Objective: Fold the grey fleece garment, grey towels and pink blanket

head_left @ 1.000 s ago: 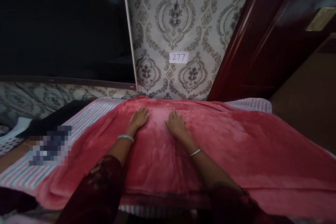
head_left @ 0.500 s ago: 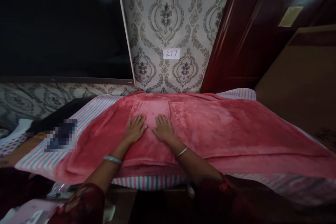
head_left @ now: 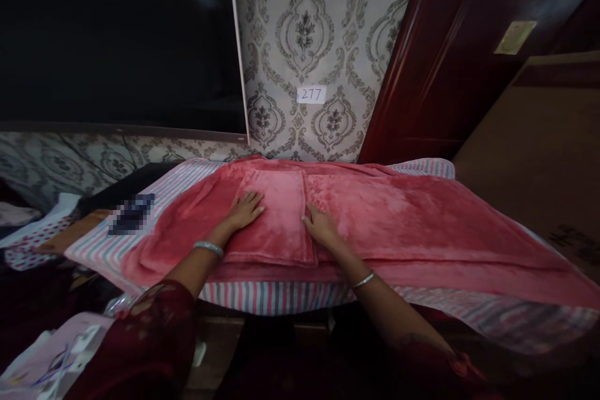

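Observation:
A pink plush blanket [head_left: 407,219] lies spread out before me, with a section [head_left: 279,231] folded over near its middle. On the left part of that fold, my left hand [head_left: 244,210] rests flat with its fingers apart. My right hand [head_left: 323,228] is at the fold's right edge, its fingers curled and its thumb against the plush, closed on the edge. Beneath the blanket is a striped cloth [head_left: 276,297], showing along the front and at the left end.
A large dark screen [head_left: 117,37] hangs at the upper left. A cardboard box [head_left: 534,156] stands at the right, by a dark red door [head_left: 450,69]. A blurred-out dark item [head_left: 131,215] lies on the striped cloth. A paper label [head_left: 311,94] is on the wall.
My right hand has moved right, from lying flat on the fold to its right edge, and its fingers have curled. My left hand still lies flat. The view has shifted slightly.

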Demonstrator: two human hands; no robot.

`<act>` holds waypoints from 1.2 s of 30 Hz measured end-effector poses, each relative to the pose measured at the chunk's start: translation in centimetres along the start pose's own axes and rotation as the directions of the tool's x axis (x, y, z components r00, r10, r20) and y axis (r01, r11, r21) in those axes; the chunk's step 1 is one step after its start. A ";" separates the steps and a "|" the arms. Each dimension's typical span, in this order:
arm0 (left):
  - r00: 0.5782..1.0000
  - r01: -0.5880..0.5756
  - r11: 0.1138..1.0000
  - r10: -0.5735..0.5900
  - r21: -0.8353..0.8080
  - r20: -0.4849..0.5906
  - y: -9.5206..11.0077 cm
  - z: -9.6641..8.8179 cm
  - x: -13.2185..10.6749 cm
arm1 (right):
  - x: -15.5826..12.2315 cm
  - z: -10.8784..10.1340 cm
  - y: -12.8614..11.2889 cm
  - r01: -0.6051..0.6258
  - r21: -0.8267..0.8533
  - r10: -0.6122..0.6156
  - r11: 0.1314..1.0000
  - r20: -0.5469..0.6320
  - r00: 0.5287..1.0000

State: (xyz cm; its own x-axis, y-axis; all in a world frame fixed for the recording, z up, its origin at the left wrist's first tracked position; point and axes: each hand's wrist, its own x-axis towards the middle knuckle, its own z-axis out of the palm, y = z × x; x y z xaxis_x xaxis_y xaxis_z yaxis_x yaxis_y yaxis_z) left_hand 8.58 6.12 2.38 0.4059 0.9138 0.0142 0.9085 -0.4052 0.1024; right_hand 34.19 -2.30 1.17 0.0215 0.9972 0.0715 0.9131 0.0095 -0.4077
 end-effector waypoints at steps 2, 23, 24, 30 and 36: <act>1.000 -0.011 1.000 0.011 -0.012 0.001 0.0 -0.4 -1.1 | -0.2 0.0 -0.3 -0.025 0.041 0.024 0.999 0.009 1.000; 0.983 -0.138 0.990 0.139 0.012 -0.120 1.6 2.6 -7.6 | -2.4 1.5 -10.2 0.254 -0.024 -0.256 0.967 -0.080 0.964; 0.980 -0.163 0.987 0.164 0.012 -0.111 1.4 2.7 -7.7 | -2.5 2.1 -10.5 0.271 -0.007 -0.271 0.963 -0.033 0.962; 0.980 -0.195 0.981 0.195 0.004 -0.037 0.6 2.8 -7.5 | -2.8 3.0 -5.9 0.222 -0.083 -0.212 0.971 0.113 0.971; 0.975 -0.208 0.978 0.209 0.015 -0.070 0.7 2.8 -7.5 | -3.5 1.4 -2.8 0.137 -0.114 -0.121 0.984 0.142 0.982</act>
State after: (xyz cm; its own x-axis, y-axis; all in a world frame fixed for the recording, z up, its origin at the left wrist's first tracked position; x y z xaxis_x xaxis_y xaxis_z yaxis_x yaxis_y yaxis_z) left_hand 6.41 -1.07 -0.46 0.5788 0.8087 0.1050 0.8054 -0.5870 0.0823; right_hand 31.03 -5.74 0.79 -0.1472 0.9891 -0.0102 0.9478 0.1380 -0.2876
